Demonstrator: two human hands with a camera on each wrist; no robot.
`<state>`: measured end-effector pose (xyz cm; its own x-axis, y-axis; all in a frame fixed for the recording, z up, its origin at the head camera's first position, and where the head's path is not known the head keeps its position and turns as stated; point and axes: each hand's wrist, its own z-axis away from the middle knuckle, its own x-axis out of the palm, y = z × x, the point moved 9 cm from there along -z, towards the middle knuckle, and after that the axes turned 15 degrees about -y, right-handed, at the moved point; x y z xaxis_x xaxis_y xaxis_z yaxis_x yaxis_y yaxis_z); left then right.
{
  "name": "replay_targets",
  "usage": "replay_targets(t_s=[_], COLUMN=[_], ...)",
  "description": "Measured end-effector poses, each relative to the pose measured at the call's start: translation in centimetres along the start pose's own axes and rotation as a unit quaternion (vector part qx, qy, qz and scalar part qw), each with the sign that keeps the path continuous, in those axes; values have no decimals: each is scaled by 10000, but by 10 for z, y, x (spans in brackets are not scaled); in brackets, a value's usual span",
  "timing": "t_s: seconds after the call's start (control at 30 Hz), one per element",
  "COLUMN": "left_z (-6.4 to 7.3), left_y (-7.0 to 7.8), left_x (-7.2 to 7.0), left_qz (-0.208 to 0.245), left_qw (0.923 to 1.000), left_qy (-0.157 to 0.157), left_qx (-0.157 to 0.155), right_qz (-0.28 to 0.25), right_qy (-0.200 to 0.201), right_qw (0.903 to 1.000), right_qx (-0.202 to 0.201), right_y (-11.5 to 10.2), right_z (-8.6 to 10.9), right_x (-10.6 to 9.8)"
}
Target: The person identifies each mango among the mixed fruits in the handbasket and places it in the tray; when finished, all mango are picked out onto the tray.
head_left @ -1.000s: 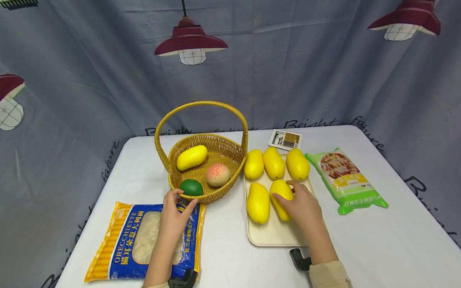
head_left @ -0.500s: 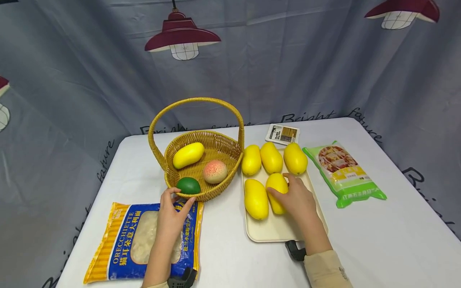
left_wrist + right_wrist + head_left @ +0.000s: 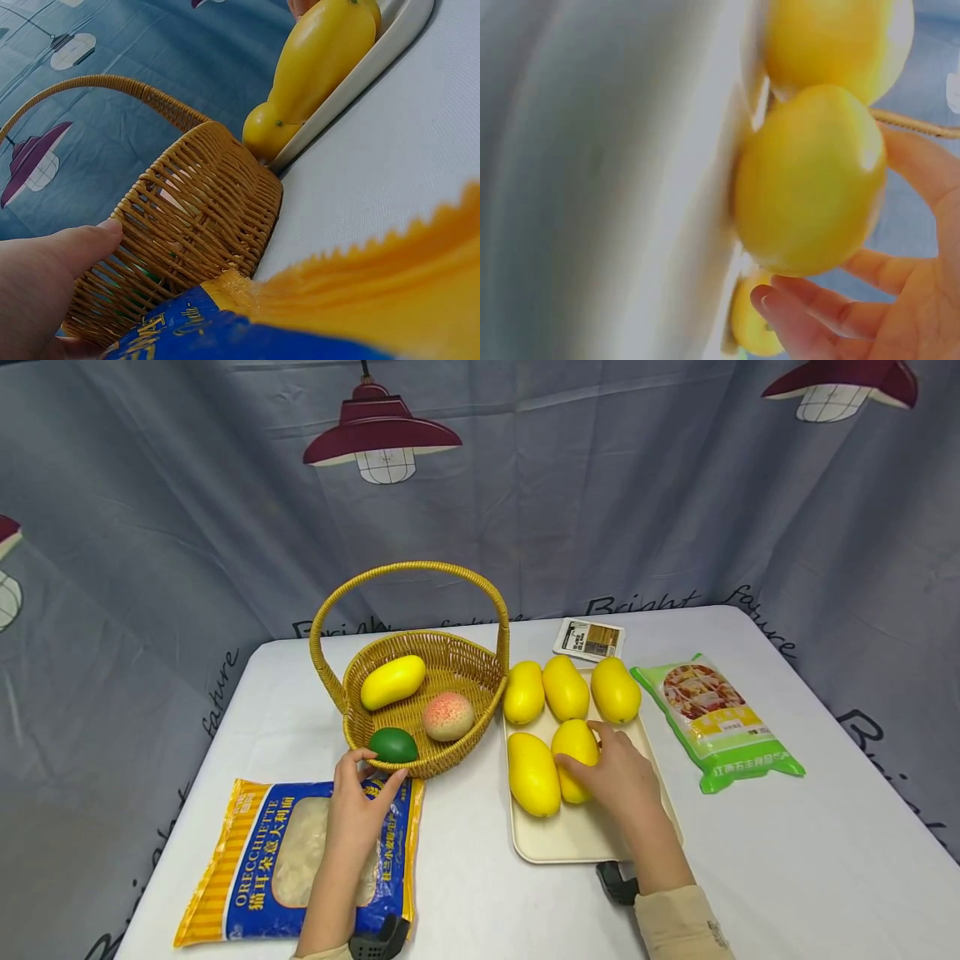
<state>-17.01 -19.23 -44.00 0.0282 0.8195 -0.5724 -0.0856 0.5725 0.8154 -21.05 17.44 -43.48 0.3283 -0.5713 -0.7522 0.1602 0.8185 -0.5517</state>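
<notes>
My left hand (image 3: 357,806) is at the near side of a wicker basket (image 3: 439,766), fingers bent at its rim beside a green fruit (image 3: 393,746); the left wrist view has the thumb against the woven wall. Inside the basket also lie a yellow mango (image 3: 393,682) and a peach (image 3: 448,717). On a cream tray (image 3: 558,850), my right hand (image 3: 621,777) grips another mango (image 3: 574,760) between thumb and fingers. In the right wrist view the gripped mango (image 3: 810,180) sits close to the tray, the fingers curving around one side.
Several more mangoes (image 3: 533,774) fill the tray. Under my left forearm lies a blue and yellow orecchiette bag (image 3: 307,852). A green food packet (image 3: 720,718) lies right of the tray, and a small white packet (image 3: 588,639) behind it.
The head view has shifted slightly, so everything sits a little higher and further left. Both hands keep their places at the basket and the mango.
</notes>
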Motion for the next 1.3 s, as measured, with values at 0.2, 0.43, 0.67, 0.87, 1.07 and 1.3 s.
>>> replay_targets(t_s=[0.2, 0.43, 0.67, 0.87, 1.07, 1.3], left_z=[0, -2, -2, -1, -2, -2], left_y=[-1, -1, 0, 0, -2, -2], left_x=[0, 0, 1, 1, 0, 1], left_qz=[-4, -54, -52, -41, -20, -31], left_qw=[10000, 9999, 10000, 10000, 10000, 9998], left_qy=[-28, -52, -24, 33, 74, 108], left_qx=[-4, -88, -47, 8, 52, 132], right_qz=[253, -751, -1515, -1903, -1898, -1275], right_qy=[302, 350, -20, -643, -1247, -1288], right_qw=[9990, 9887, 9674, 9491, 9325, 9497], right_qx=[-206, -1246, -2028, -2427, -2808, -2555], right_y=[-15, -57, -111, -155, -195, -214], right_z=[10, 11, 2, -22, -52, -90], right_x=[-15, -26, -30, -21, 1, 26])
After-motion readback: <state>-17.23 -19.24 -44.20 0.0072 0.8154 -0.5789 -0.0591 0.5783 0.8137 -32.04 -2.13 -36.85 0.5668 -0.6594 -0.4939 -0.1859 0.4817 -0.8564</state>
